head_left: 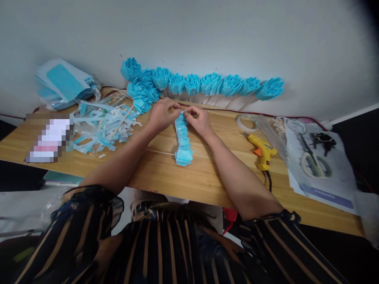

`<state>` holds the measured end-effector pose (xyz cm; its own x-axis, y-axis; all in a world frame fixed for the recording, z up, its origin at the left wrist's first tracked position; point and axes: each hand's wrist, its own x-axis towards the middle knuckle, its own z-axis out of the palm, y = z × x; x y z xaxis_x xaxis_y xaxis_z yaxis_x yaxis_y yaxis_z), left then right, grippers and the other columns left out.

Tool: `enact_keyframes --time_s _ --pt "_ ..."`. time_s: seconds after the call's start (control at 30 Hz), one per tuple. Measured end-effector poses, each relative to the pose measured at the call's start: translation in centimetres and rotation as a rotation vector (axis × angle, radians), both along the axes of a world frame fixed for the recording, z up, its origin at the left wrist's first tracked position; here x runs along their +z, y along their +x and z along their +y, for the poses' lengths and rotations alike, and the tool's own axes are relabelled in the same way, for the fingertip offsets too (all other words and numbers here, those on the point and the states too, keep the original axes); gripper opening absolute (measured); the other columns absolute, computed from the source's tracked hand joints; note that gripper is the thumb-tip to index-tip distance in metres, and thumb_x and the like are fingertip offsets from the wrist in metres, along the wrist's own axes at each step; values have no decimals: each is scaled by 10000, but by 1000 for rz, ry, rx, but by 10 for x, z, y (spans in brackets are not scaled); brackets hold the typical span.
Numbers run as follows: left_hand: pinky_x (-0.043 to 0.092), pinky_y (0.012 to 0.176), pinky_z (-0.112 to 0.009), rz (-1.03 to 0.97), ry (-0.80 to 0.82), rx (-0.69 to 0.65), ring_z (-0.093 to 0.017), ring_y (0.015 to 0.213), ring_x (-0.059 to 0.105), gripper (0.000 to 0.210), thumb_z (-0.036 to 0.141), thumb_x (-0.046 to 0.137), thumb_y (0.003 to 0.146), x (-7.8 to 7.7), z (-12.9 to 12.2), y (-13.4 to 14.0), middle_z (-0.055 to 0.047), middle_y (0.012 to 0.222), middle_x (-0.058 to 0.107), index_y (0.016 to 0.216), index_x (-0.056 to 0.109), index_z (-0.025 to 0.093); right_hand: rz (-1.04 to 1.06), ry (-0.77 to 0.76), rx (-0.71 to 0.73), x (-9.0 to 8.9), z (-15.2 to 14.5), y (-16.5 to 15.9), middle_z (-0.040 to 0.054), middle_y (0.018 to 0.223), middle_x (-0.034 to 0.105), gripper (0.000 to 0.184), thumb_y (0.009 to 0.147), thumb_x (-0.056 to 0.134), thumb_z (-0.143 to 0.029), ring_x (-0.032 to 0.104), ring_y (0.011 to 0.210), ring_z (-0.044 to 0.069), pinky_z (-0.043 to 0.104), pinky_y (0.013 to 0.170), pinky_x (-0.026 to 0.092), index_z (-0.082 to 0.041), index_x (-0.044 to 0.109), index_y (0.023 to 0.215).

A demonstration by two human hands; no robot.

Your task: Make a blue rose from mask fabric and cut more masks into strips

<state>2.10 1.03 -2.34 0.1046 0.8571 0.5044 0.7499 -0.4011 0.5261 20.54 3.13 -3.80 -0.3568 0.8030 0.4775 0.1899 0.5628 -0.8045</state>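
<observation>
The desk (156, 173) is a long board of yellowish wood, its grain running lengthwise and its far edge close to a smooth pale wall. Along that far edge leans a row of blue flowers (192, 84), rounded heads of layered, matt petals on thin pale stems, bunched more thickly at the left of the row. Toward the right end lies a white sheet (340, 165) with a purple band, a bundle of translucent strips across its left side. Left of the middle spreads a tangle of scraps (103, 122) — narrow, curling ribbons of white and blue, with clear film among them. At the far left corner sits a slumped stack (63, 81) of flat, soft white and blue pieces. Nearer the left end is a pixelated rectangle (50, 138) (too blurred to name)

Midway along the desk, between the far and near edges, is the pleated strip (183, 138), light blue and thin, its folds stepping down to a wider, ruffled near end. The left hand (162, 113) and the right hand (199, 120) meet at its far end, thumbs and fingers drawn narrow, pinching it. On the sheet rest scissors (317, 161) with pale looped handles; just left of the sheet lies a yellow plastic glue gun (263, 152) with an orange trigger, its dark cord running to the near edge. Smaller are the dark, jumbled keys (322, 138) on the sheet and — nearer the far edge — a pale ring of tape (248, 129)
</observation>
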Motion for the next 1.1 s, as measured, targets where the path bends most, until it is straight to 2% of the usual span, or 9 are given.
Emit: enact_keyframes --time_s 0.27,0.6,0.93,1.1 --pt "484 823 -319 -27 -65 -24 -198 861 621 135 283 618 802 -2 1 1 -44 851 709 805 709 183 38 -116 75 4 -2 3 -5 731 607 313 879 576 -508 538 693 142 287 675 445 -205 635 829" --pt "473 795 -312 -26 -85 -47 -187 836 623 121 273 635 811 -3 -3 6 -46 859 716 800 717 185 -38 -11 52 5 2 1 -11 698 585 156 799 638 -344 516 664 136 294 661 428 -208 572 759" --pt "482 797 -323 -34 -97 -111 -193 833 624 148 243 595 806 -3 -1 5 -42 810 706 769 728 189 -24 -127 74 4 4 3 -17 656 583 107 752 629 -299 503 619 127 284 611 418 -202 595 724" --pt "490 789 -320 -62 -104 -86 -194 833 626 138 260 613 790 -3 -1 4 -43 839 712 787 735 195 -1 -167 120 7 6 11 -6 683 612 164 802 583 -342 538 649 139 289 635 438 -195 650 775"
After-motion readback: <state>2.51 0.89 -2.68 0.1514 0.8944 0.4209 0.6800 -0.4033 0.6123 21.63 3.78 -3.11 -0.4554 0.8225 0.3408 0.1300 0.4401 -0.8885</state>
